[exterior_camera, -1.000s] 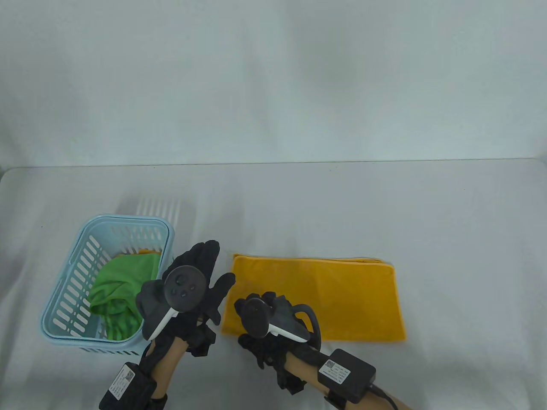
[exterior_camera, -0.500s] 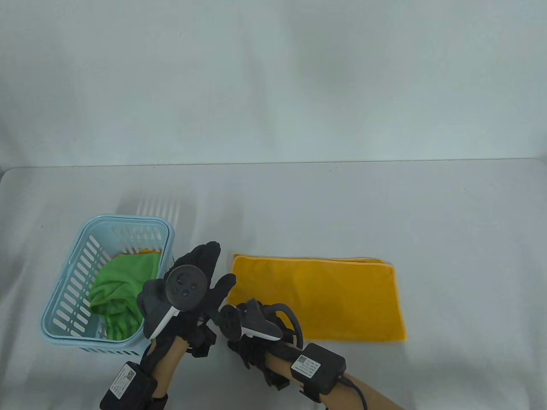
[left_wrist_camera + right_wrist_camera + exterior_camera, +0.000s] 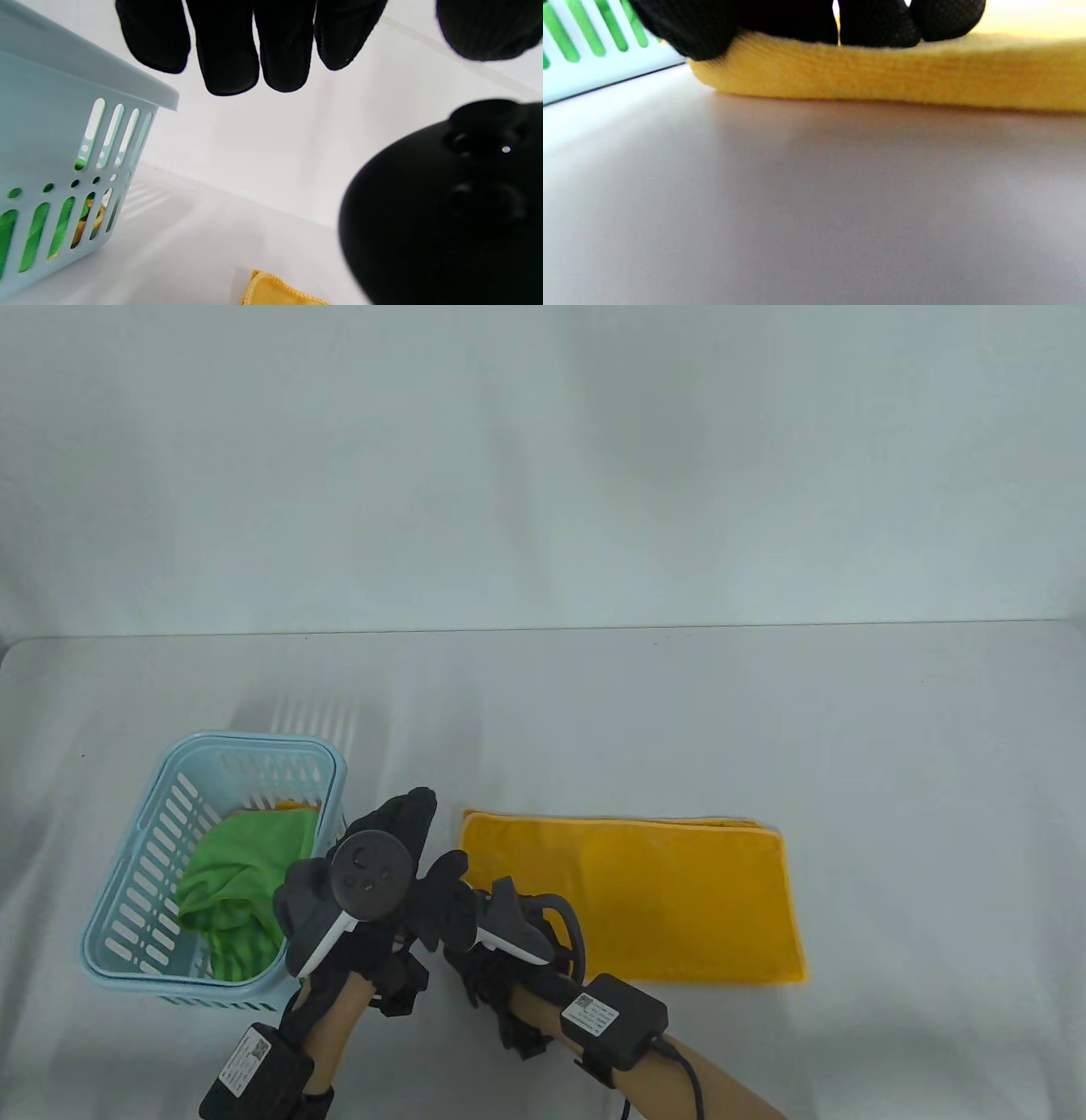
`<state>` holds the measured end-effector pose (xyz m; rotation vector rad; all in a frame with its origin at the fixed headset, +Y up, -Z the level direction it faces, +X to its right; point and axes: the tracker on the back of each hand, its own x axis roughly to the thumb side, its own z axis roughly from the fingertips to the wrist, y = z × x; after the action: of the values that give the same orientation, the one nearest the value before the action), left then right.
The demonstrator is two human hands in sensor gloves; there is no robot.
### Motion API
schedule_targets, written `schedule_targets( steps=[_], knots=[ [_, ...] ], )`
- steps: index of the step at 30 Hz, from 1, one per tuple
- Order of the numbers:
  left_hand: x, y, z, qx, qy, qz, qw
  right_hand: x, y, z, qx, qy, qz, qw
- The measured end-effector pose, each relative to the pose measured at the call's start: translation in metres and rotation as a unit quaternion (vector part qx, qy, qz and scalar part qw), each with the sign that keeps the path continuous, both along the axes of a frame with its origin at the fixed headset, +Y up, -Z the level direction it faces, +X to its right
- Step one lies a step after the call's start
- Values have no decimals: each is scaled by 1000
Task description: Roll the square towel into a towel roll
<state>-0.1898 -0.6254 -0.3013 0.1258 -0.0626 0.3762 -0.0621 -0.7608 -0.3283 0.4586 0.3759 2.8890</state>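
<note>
A yellow towel (image 3: 670,895) lies folded into a long rectangle flat on the table. My right hand (image 3: 475,912) is at its near-left corner. In the right wrist view its fingers (image 3: 874,23) rest on top of the towel's (image 3: 882,76) folded edge; whether they pinch it is hidden. My left hand (image 3: 416,840) hovers open, fingers spread, between the basket and the towel's left edge, touching nothing. In the left wrist view its fingers (image 3: 229,51) hang free above the towel corner (image 3: 275,292).
A light blue slotted basket (image 3: 127,937) stands left of the hands and holds a green cloth (image 3: 237,874). It also shows in the left wrist view (image 3: 51,127) and the right wrist view (image 3: 585,80). The white table (image 3: 764,712) stretches back to a wall.
My right hand has slid left along the towel's near edge to its near-left corner, close beside my left hand. The left hand and the towel have barely moved.
</note>
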Motion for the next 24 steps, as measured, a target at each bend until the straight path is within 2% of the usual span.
schedule_targets(
  steps=[5,12,18,24],
  knots=[
    [-1,0,-1,-1,3,1,1000,8,6,-4,-36,-3,-25,999],
    [-2,-1,-1,-3,4,3,1000,32,24,-3,-102,-16,-89,991],
    [-2,-2,-2,-7,5,3,1000,71,44,5,-145,-52,-203,967],
    [-1,-7,-3,-17,4,-2,1000,104,65,2,-132,-90,-299,941]
  ],
)
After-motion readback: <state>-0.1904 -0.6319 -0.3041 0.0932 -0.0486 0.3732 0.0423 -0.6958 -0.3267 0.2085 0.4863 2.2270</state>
